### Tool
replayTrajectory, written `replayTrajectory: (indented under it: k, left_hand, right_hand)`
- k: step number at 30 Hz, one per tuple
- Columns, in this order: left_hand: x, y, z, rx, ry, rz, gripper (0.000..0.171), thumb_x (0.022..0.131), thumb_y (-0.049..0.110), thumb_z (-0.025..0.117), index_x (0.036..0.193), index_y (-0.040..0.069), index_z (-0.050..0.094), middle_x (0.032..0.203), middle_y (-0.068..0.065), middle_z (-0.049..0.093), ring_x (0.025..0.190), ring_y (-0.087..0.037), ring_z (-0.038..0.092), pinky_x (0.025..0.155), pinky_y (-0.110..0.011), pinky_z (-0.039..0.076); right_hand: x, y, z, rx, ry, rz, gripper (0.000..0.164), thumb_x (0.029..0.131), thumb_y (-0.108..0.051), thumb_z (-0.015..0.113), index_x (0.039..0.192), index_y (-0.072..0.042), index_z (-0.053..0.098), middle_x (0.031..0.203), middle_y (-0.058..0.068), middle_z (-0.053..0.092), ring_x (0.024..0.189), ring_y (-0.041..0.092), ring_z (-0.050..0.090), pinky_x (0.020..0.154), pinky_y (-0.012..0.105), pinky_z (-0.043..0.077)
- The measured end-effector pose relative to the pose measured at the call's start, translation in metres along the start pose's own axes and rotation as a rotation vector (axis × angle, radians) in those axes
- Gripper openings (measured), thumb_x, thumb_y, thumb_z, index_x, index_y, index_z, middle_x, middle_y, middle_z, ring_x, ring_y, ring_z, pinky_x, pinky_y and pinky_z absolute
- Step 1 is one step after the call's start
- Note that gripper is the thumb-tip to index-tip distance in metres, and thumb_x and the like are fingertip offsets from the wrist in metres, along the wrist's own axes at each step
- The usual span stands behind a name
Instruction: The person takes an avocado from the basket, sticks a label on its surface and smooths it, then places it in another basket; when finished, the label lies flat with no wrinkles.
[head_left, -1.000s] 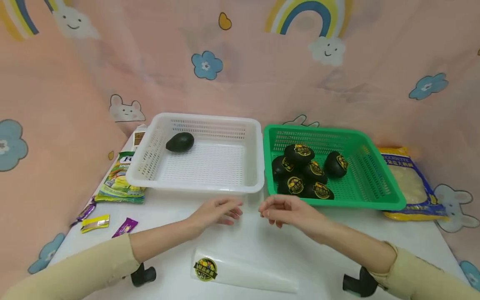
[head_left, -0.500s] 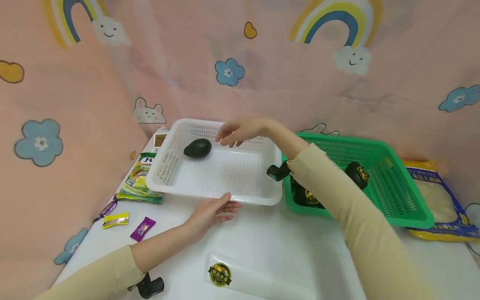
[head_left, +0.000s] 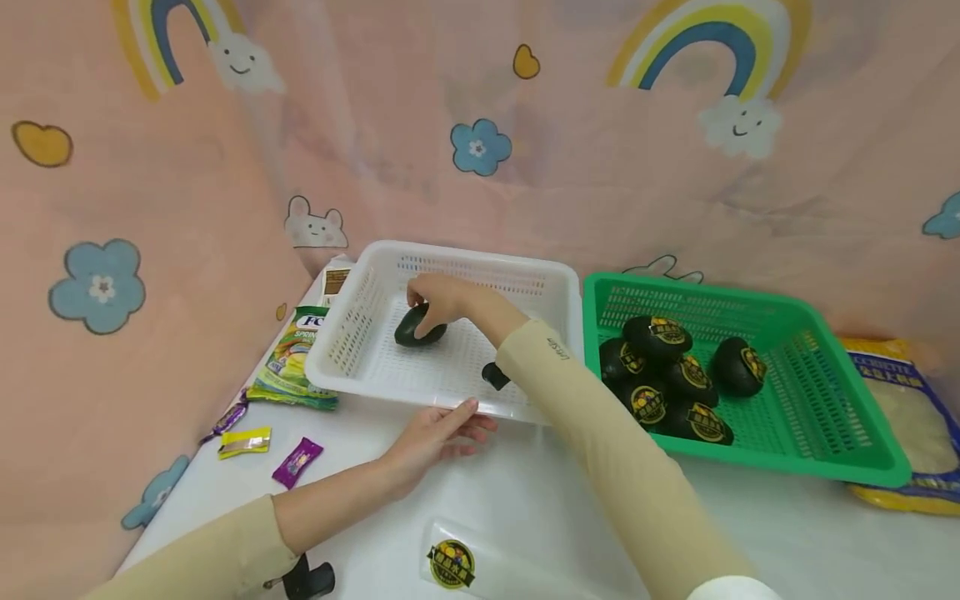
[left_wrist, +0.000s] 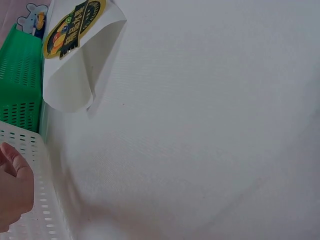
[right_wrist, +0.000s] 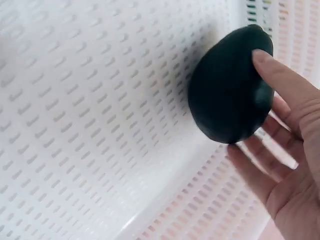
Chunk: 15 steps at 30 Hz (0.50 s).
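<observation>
A dark green avocado (head_left: 408,327) is in the right hand (head_left: 442,302), inside the white basket (head_left: 352,385). In the right wrist view, the thumb lies on one side of the avocado (right_wrist: 230,90) and the fingers curl round the other. At the basket's front rim is the left hand (head_left: 435,437), its thumb at the rim and its fingers loosely extended outside. The left wrist view shows part of a hand (left_wrist: 15,187) beside the white basket wall (left_wrist: 50,210).
A green basket (head_left: 810,467) on the right holds several avocados (head_left: 663,337) with black-and-gold stickers. A curled sticker sheet (head_left: 480,558) lies in front. Candies (head_left: 297,462) and a green snack bag (head_left: 296,367) lie left, a blue-yellow bag (head_left: 911,417) far right.
The right hand has moved from in front of the green basket into the white basket and taken hold of the avocado. The left hand has come to the white basket's front rim.
</observation>
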<state>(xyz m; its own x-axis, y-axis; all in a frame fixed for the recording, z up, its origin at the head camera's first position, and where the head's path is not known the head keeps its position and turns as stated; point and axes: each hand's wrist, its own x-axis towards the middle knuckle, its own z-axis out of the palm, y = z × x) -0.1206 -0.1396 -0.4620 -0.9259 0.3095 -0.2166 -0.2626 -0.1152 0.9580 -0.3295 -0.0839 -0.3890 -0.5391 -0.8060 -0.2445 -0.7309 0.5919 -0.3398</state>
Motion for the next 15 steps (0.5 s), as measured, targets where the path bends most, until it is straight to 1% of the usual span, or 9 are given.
replayTrajectory:
  k: [2, 4, 6, 8, 9, 11, 13, 15]
  left_hand:
    - [0.001, -0.001, 0.001, 0.004, -0.001, 0.006, 0.051, 0.100, 0.041, 0.053, 0.111, -0.006, 0.068, 0.103, -0.005, 0.071, 0.093, -0.013, 0.063, 0.086, -0.033, 0.053]
    - [0.001, -0.001, 0.002, 0.008, -0.003, 0.008, 0.050, 0.100, 0.040, 0.053, 0.111, -0.007, 0.067, 0.102, -0.005, 0.071, 0.093, -0.013, 0.063, 0.087, -0.033, 0.052]
    - [0.002, 0.000, 0.003, 0.021, -0.009, 0.008, 0.050, 0.101, 0.040, 0.053, 0.112, -0.006, 0.067, 0.103, -0.004, 0.071, 0.093, -0.013, 0.062, 0.087, -0.034, 0.052]
    - [0.002, 0.001, 0.003, 0.036, -0.011, 0.008, 0.050, 0.101, 0.041, 0.052, 0.112, -0.006, 0.067, 0.105, -0.008, 0.071, 0.094, -0.014, 0.062, 0.088, -0.035, 0.052]
    - [0.002, 0.001, 0.003, 0.043, -0.011, 0.006, 0.050, 0.101, 0.041, 0.052, 0.112, -0.006, 0.067, 0.107, -0.010, 0.070, 0.095, -0.014, 0.062, 0.088, -0.035, 0.052]
    - [0.002, 0.002, 0.003, 0.054, -0.007, 0.004, 0.050, 0.101, 0.042, 0.052, 0.112, -0.005, 0.067, 0.110, -0.013, 0.069, 0.096, -0.016, 0.062, 0.089, -0.035, 0.052]
    - [0.001, 0.002, 0.002, 0.059, -0.002, 0.000, 0.051, 0.100, 0.042, 0.052, 0.113, -0.005, 0.067, 0.113, -0.016, 0.068, 0.098, -0.017, 0.062, 0.089, -0.035, 0.052]
    - [0.001, 0.002, 0.001, 0.057, 0.005, -0.007, 0.051, 0.100, 0.042, 0.053, 0.114, -0.005, 0.067, 0.114, -0.014, 0.068, 0.101, -0.020, 0.061, 0.089, -0.035, 0.052]
  right_hand:
    - [-0.005, -0.002, 0.004, -0.057, -0.066, 0.036, 0.058, 0.083, -0.033, 0.079, 0.131, -0.013, 0.054, 0.122, 0.003, 0.052, 0.109, 0.017, 0.051, 0.092, 0.030, 0.044]
    - [-0.012, -0.004, 0.006, -0.060, -0.154, 0.066, 0.062, 0.082, -0.034, 0.079, 0.135, -0.016, 0.053, 0.125, 0.003, 0.050, 0.109, 0.017, 0.051, 0.088, 0.029, 0.048]
    - [-0.021, -0.004, 0.006, -0.015, -0.226, 0.085, 0.059, 0.082, -0.033, 0.079, 0.134, -0.017, 0.055, 0.127, 0.003, 0.051, 0.108, 0.018, 0.053, 0.083, 0.028, 0.051]
    - [-0.029, -0.002, 0.005, 0.064, -0.260, 0.083, 0.056, 0.081, -0.031, 0.079, 0.130, -0.016, 0.056, 0.127, 0.003, 0.052, 0.107, 0.019, 0.055, 0.077, 0.028, 0.054]
    - [-0.033, -0.002, 0.003, 0.094, -0.260, 0.071, 0.056, 0.081, -0.031, 0.079, 0.129, -0.015, 0.056, 0.126, 0.003, 0.053, 0.106, 0.019, 0.056, 0.076, 0.029, 0.055]
    - [-0.044, 0.000, -0.005, 0.111, -0.228, 0.027, 0.056, 0.081, -0.036, 0.078, 0.128, -0.014, 0.057, 0.124, 0.002, 0.057, 0.106, 0.017, 0.057, 0.080, 0.029, 0.053]
    - [-0.061, 0.002, -0.016, 0.118, -0.167, -0.006, 0.061, 0.080, -0.044, 0.077, 0.129, -0.015, 0.056, 0.121, -0.001, 0.059, 0.106, 0.014, 0.057, 0.085, 0.031, 0.050]
    - [-0.086, 0.001, -0.028, 0.130, -0.091, -0.041, 0.064, 0.079, -0.049, 0.076, 0.130, -0.016, 0.055, 0.118, -0.004, 0.061, 0.106, 0.012, 0.056, 0.089, 0.033, 0.047]
